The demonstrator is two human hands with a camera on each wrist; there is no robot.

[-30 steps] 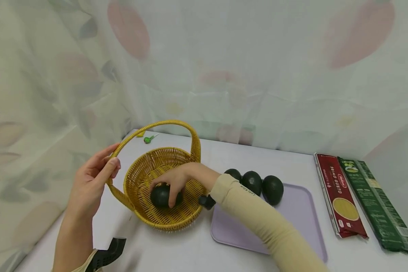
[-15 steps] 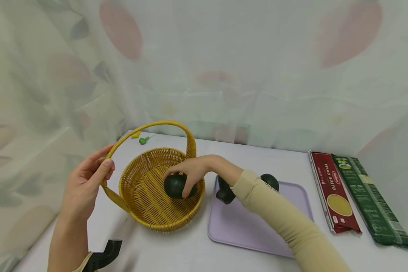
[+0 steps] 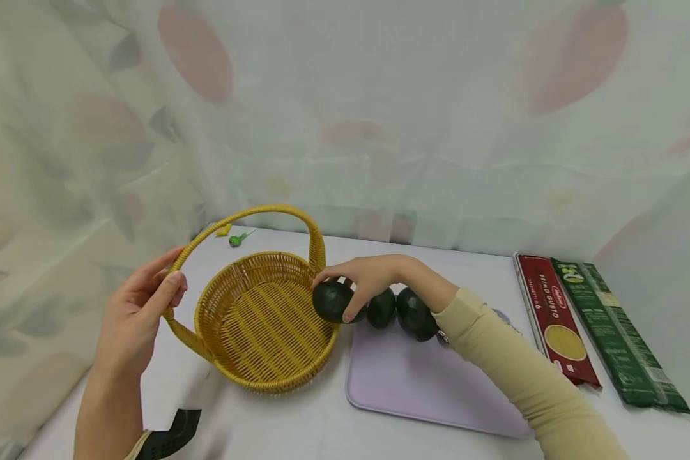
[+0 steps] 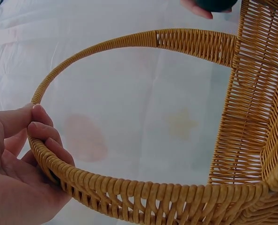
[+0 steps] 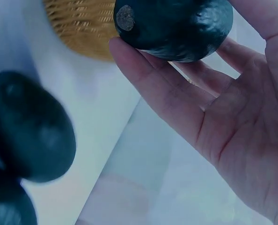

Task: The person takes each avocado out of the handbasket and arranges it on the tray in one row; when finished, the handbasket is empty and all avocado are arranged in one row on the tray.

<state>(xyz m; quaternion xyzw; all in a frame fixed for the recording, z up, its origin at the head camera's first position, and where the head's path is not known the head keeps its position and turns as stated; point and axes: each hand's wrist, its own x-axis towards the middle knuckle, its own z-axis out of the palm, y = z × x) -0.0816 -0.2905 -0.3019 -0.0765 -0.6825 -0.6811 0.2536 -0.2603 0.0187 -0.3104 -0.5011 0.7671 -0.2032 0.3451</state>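
In the head view, my left hand (image 3: 135, 306) grips the arched handle (image 3: 238, 220) of a yellow woven basket (image 3: 264, 383) on its left side. The left wrist view shows thumb and fingers wrapped round that handle (image 4: 101, 47). My right hand (image 3: 374, 281) holds a dark green avocado (image 3: 330, 301) above the basket's right rim. The right wrist view shows fingers curved round the avocado (image 5: 176, 28), a pale stem scar at one end. No avocado lies in the basket. Two more, a near avocado (image 3: 381, 309) and another avocado (image 3: 415, 316), lie on a lilac tray (image 3: 431, 396), partly behind the right arm.
A red spaghetti pack (image 3: 558, 319) and a green pack (image 3: 621, 338) lie at the right of the white table. Behind the basket are a small green item (image 3: 237, 240) and a yellow item (image 3: 223, 230). A printed curtain (image 3: 379, 128) hangs behind and at left.
My right hand has lifted the avocado out of the basket and carried it rightward over the rim. The left hand keeps its grip on the handle. The head view has shifted slightly.
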